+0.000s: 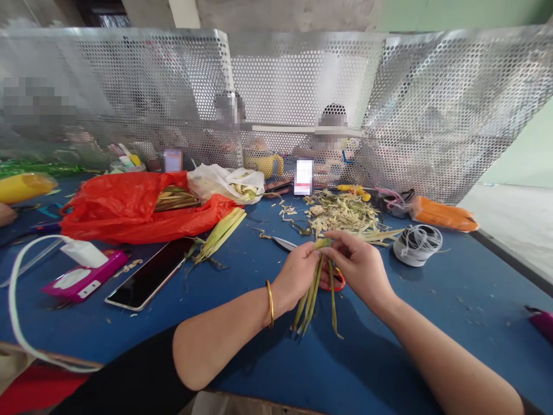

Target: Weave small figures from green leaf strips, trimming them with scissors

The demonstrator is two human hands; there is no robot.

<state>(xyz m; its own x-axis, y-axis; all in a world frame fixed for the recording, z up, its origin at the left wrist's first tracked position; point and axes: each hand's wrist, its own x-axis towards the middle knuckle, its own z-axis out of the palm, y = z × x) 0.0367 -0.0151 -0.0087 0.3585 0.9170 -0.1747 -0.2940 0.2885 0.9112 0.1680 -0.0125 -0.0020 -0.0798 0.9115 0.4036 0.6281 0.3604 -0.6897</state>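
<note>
Head view: we held leaf strips point(307, 305) in both hands over a blue table point(268, 357)

Our blue table stretched across the scene, and along its far side stood a perforated metal screen point(302, 75), with people blurred behind it. To the left, a red plastic bag point(116, 202) lay spread with dry leaves in its opening; a white plastic bag point(211, 181) sat against its far right side. Straight ahead, beyond our hands, we had a heap of pale shreds point(345, 213). On the near left, a dark-screened phone point(147, 279) lay flat between a purple box point(84, 279), with a white plug point(85, 253) on it, and a bunch of pale leaves point(222, 233).

Near the middle, our left hand point(298, 271) was closed around the upper part of the leaf strips, whose lower ends hung toward us. Our right hand point(356, 262) had thumb and fingertips drawn together at the top of the strips, and one separate strip point(333, 308) dangled beneath it. To the right, just beyond that hand, stood a spool of pale cord point(417, 246). Scissors point(284, 243) showed partly behind our hands, red handle to the right; we could not tell whether any finger held them. Smallest was the gold bracelet point(271, 302) on our left wrist.
</note>
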